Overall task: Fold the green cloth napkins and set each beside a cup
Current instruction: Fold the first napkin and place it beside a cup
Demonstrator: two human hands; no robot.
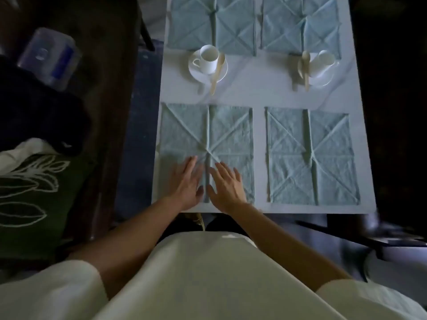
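Note:
Several pale green cloth napkins lie spread flat on the white table (254,88), each creased into triangles. My left hand (188,183) and my right hand (227,184) rest flat, fingers straight, on the near left napkin (184,130), either side of its centre fold. A second napkin (312,155) lies at the near right. Two more napkins (208,21) (300,24) lie at the far end. A white cup (208,57) on a saucer stands left of centre, another cup (324,60) on the right, each with a wooden spoon.
The table's near edge (300,212) runs just past my wrists. A dark chair or bench on the left carries a clear plastic bottle (49,56) and a green cushion with a leaf print (30,192). Dark floor surrounds the table.

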